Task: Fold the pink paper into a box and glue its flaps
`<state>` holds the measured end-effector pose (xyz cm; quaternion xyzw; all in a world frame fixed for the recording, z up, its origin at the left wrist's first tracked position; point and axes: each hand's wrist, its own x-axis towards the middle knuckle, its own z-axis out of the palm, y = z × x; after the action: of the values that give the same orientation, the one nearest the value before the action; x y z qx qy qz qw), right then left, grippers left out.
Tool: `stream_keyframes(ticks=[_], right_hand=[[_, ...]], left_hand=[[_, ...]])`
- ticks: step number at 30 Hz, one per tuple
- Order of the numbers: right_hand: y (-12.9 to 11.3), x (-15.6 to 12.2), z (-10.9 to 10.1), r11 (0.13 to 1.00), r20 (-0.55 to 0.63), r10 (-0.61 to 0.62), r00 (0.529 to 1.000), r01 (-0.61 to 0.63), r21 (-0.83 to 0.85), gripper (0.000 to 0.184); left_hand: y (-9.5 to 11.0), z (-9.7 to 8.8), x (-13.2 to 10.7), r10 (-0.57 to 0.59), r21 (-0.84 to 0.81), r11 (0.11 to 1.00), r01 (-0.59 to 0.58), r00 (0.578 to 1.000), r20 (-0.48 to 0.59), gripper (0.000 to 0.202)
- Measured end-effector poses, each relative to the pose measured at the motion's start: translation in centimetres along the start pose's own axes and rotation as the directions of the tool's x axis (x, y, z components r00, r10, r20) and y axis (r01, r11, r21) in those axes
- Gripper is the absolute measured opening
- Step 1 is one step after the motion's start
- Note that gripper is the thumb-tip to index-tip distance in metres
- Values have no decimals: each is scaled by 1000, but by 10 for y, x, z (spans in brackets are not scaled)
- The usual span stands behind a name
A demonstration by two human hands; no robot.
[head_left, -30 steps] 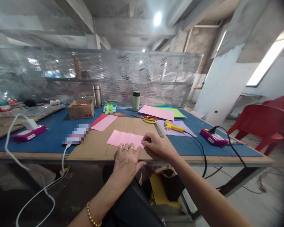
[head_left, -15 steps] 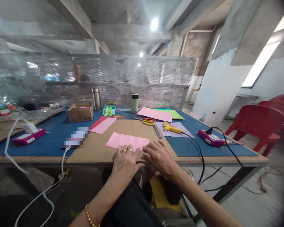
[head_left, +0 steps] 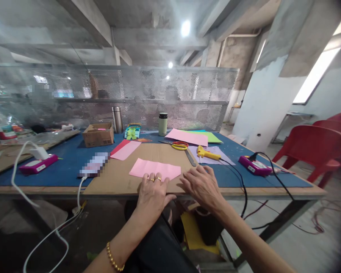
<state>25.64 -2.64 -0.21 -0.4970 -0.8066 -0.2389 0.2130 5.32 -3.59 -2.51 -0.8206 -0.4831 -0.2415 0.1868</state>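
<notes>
Left hand (head_left: 153,191) flat, fingers spread, two gold rings, fingertips pressing the near edge of a folded pink paper (head_left: 155,169). Right hand (head_left: 203,185) flat and open beside it, palm down on the brown cardboard sheet (head_left: 122,178), just off the paper's right end, holding nothing. Pink paper lying flat on the cardboard, close to the counter's (head_left: 62,170) near edge, about midway along it. Farther back on the cardboard: red-and-yellow scissors (head_left: 179,145) and a grey ruler (head_left: 190,157). Toward the right: yellow glue gun (head_left: 206,152) on lilac paper, black cord trailing over the near edge. Magenta power strip (head_left: 254,165) near the right edge, another (head_left: 38,165) near the left. Along the far edge: small cardboard box (head_left: 98,134), steel flask (head_left: 117,119), pale green flask (head_left: 163,124), pink and green sheets (head_left: 196,137).
</notes>
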Motion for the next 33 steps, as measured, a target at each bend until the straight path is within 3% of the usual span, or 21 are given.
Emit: stream_keyframes(ticks=[3, 6, 7, 10, 14, 19, 25, 31, 33], right_hand=[[15, 7, -8, 989, 28, 97, 995, -99, 113, 33], [22, 30, -9, 901, 270, 234, 934, -313, 301, 26], [22, 39, -7, 873, 400, 223, 889, -365, 324, 26], [18, 63, 5, 863, 548, 139, 825, -372, 341, 25], [15, 76, 16, 873, 614, 101, 783, -365, 323, 30], [18, 78, 14, 870, 672, 84, 736, -383, 311, 28], [27, 74, 12, 870, 652, 116, 749, -394, 298, 23], [43, 71, 10, 836, 676, 169, 717, -468, 288, 21], [46, 69, 7, 833, 654, 184, 734, -469, 292, 19]], left_hand=[[0, 0, 1, -6, -9, 1000, 6, 1000, -2, 51], [0, 1, 1, -11, -6, 1000, 11, 1000, -4, 53], [0, 1, 0, -10, -4, 1000, 10, 1000, -4, 53], [0, 1, 0, -6, -2, 1000, 6, 1000, -7, 53], [1, -1, 0, -7, 0, 1000, 7, 1000, 11, 51], [1, -3, 0, -6, -2, 1000, 6, 1000, 18, 49], [1, -3, -1, 1, 6, 1000, -1, 1000, 20, 50], [1, -2, -2, 1, 12, 1000, -1, 1000, 15, 52], [1, -1, -2, -1, 10, 1000, 1, 1000, 16, 53]])
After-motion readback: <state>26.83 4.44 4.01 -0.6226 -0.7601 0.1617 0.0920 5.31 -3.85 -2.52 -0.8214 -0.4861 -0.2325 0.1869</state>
